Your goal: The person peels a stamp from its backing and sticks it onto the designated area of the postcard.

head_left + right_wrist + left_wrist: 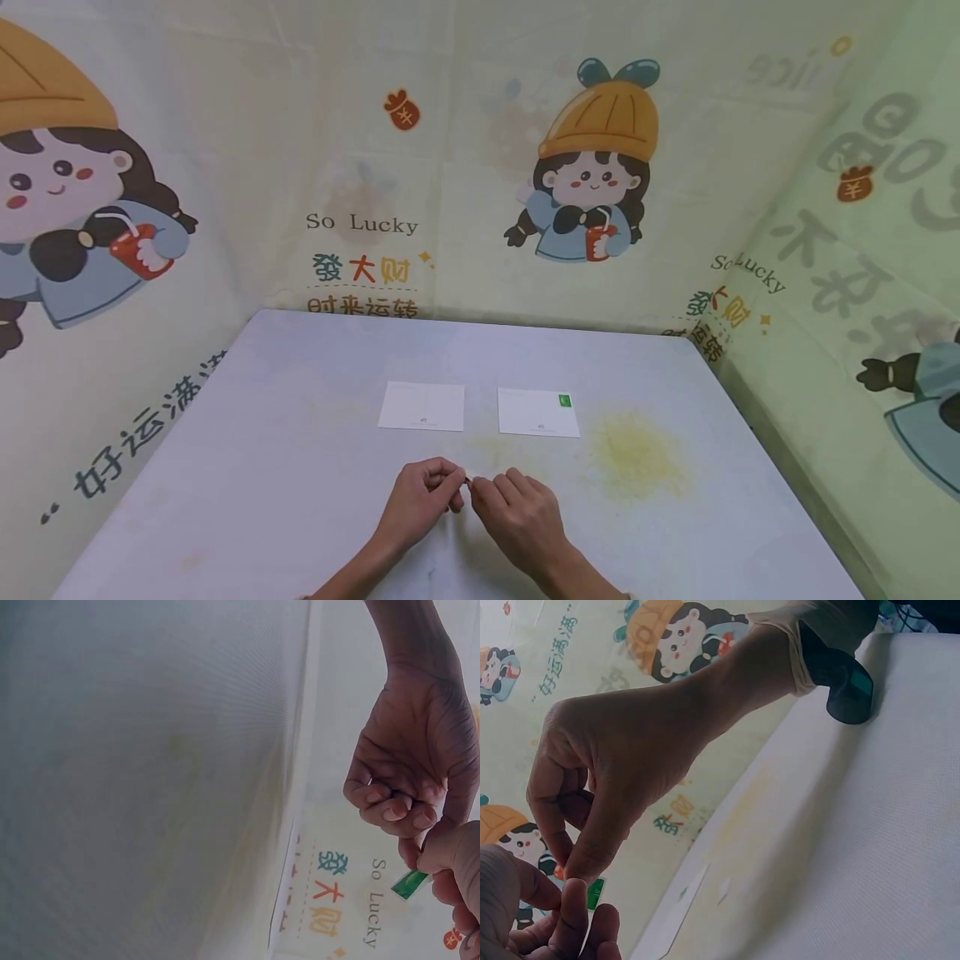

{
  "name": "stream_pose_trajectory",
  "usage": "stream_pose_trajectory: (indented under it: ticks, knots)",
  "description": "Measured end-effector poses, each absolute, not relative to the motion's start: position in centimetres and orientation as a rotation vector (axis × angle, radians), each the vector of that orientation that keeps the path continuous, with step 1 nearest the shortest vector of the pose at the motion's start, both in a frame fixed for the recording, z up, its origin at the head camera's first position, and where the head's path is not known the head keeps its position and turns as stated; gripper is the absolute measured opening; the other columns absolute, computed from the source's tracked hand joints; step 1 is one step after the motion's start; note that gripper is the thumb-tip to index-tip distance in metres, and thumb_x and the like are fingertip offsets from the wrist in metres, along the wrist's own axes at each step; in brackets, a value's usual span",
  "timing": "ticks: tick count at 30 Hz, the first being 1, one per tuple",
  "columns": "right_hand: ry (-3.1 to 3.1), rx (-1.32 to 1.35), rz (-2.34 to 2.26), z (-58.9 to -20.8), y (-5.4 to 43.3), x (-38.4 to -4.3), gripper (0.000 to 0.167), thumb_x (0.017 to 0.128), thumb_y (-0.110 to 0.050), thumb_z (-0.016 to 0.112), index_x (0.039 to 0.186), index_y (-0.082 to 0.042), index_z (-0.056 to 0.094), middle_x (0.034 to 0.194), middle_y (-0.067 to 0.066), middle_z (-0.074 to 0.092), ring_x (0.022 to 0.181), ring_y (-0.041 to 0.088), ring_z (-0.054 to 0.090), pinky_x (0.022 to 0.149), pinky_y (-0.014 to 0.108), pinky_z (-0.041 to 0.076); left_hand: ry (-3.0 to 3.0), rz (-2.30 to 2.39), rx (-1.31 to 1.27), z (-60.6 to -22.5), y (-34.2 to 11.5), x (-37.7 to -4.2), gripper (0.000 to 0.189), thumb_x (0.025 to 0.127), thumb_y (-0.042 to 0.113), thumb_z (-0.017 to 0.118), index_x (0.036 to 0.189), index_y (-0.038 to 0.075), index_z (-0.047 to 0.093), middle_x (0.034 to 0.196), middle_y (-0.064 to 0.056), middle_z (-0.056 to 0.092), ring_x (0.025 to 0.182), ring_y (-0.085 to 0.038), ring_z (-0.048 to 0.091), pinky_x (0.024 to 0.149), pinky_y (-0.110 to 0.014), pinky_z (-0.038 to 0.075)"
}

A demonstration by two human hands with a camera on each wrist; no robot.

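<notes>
My left hand (422, 502) and right hand (520, 521) meet fingertip to fingertip above the table, just in front of two white cards. Between them is a small green stamp (410, 884), pinched by thumb and forefinger of each hand; part of it also shows green in the left wrist view. From the head it appears only as a thin dark edge, the fingers covering most of it. The left card (422, 407) bears only faint print. On the right card (534, 414), a green stamp (565, 401) sits in the upper right corner.
The white table (300, 467) has a yellowish stain (641, 454) to the right of the cards. Fabric printed with cartoon figures and lettering hangs behind and along both sides, forming a backdrop (465, 167).
</notes>
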State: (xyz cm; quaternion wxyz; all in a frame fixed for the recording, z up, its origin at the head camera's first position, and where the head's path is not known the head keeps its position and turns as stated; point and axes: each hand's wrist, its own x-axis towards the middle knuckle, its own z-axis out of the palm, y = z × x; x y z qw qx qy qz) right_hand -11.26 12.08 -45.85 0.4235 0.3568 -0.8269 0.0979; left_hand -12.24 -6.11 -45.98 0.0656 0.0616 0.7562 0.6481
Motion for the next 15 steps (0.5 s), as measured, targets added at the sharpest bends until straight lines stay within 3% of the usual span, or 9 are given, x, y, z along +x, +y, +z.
stream_pose_trajectory:
  ticks: [7,12,15]
  knots:
    - [-2.081,0.914,0.288,-45.94,12.09,-11.64,0.032,0.104,-0.025,0.051,0.085,-0.015,0.075,0.065,-0.007,0.066,0.053,0.005,0.050,0.048,0.009,0.039,2.251,1.980,0.185,-46.05,-6.18,-12.52,0.016,0.097,0.016,0.065,0.096,0.002,0.073,0.067,-0.007,0.069,0.062,-0.011,0.060,0.058,-0.022,0.044]
    - [-2.065,0.918,0.462,-46.08,12.31,-12.03,0.007,0.092,-0.020,0.072,0.089,-0.014,0.075,0.064,-0.009,0.063,0.054,0.002,0.049,0.050,0.006,0.037,2.268,1.952,0.208,-45.98,-6.39,-12.82,0.016,0.097,0.016,0.065,0.094,0.002,0.072,0.066,-0.005,0.068,0.062,-0.012,0.060,0.058,-0.022,0.043]
    - [-2.097,0.897,0.626,-46.02,12.54,-12.06,0.015,0.081,-0.016,0.084,0.093,-0.015,0.074,0.061,-0.012,0.059,0.054,-0.001,0.048,0.052,0.003,0.033,2.287,1.916,0.243,-45.96,-6.53,-12.95,0.017,0.098,0.018,0.064,0.093,0.003,0.071,0.065,-0.003,0.068,0.063,-0.015,0.061,0.058,-0.022,0.043]
